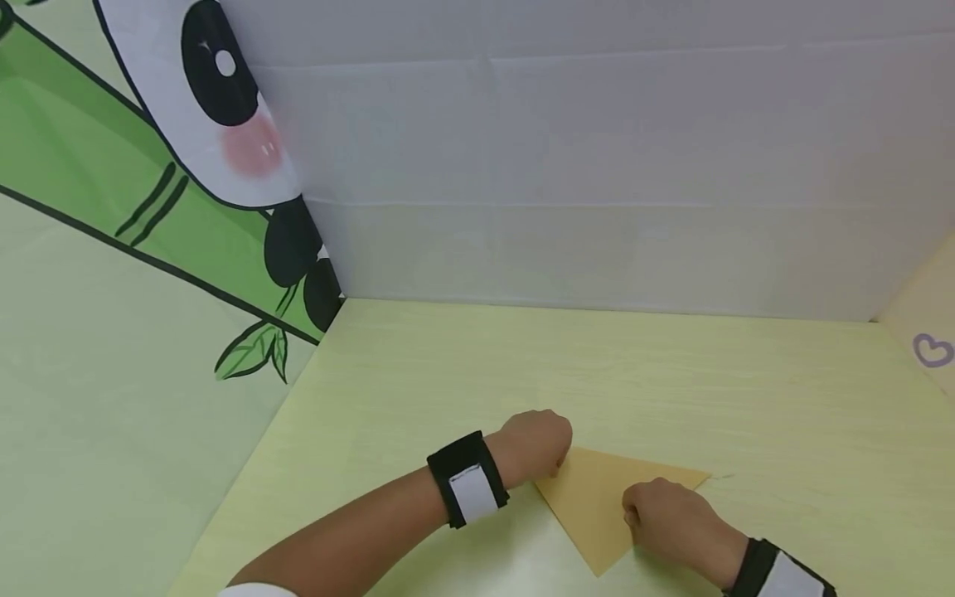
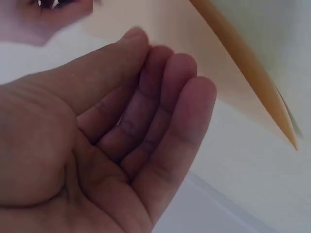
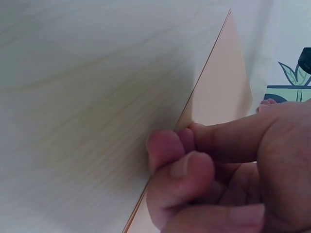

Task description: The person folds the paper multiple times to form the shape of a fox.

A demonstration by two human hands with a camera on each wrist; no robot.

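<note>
At the near edge, a white fabric sleeve [image 1: 257,590] ends on the person's left forearm. A black wristband with a white patch [image 1: 779,572] circles the right wrist. The right hand [image 1: 682,522] pinches the edge of a triangular orange-tan paper sheet [image 1: 593,502] between thumb and fingertips, its remaining fingers curled, as the right wrist view shows.

The paper sits between the two hands over the tabletop, one corner pointing toward the person and another off to the right, past the right hand. A matching black band [image 1: 466,481] wraps the left wrist. The left hand [image 1: 533,448] is at the paper's left corner, fingers bent together and thumb tip against them; whether the paper is caught there cannot be told.

The pale yellow wood-grain tabletop [image 1: 597,373] reaches back to a creased greyish-white sheet wall [image 1: 582,166]. A purple heart outline [image 1: 933,350] marks the right side; on the left rise a printed green stalk [image 1: 89,157] and a white-and-black cartoon animal [image 1: 172,108].
</note>
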